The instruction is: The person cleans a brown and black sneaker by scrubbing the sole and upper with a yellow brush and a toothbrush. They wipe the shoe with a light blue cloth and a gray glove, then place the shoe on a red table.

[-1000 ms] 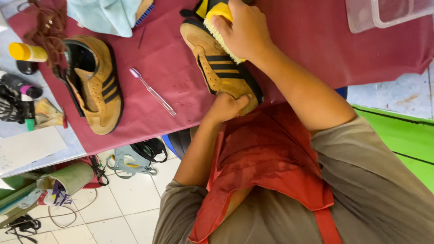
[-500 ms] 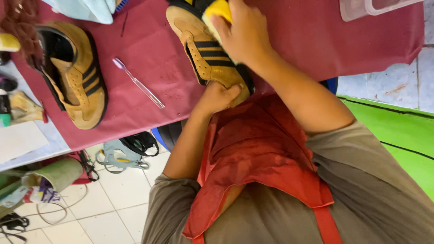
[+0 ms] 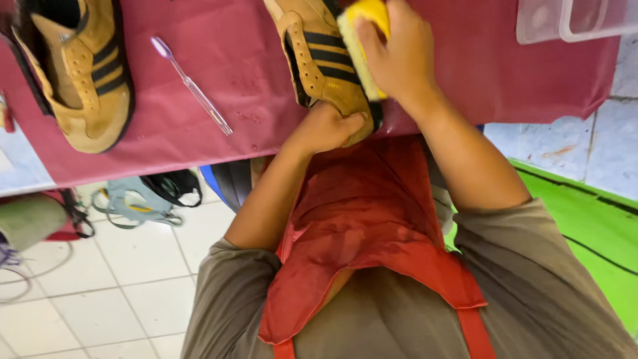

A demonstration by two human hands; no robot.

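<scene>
A tan suede sneaker with black stripes (image 3: 318,63) lies on the dark red table cloth (image 3: 239,73) at the table's near edge. My left hand (image 3: 325,127) grips its heel end. My right hand (image 3: 399,56) presses a yellow sponge (image 3: 362,33) against the shoe's side. The matching second sneaker (image 3: 80,73) lies apart at the left of the cloth. A clear toothbrush with a purple head (image 3: 191,85) rests on the cloth between the two shoes.
A clear plastic container (image 3: 575,20) sits at the top right of the table. Under the table's edge are bags and straps (image 3: 143,196) on white floor tiles. A green floor strip (image 3: 585,233) runs at the right. I wear a red apron (image 3: 372,233).
The view has dropped closer to the table edge. My right hand with the sponge has moved along the shoe's side; my left hand keeps its hold on the heel.
</scene>
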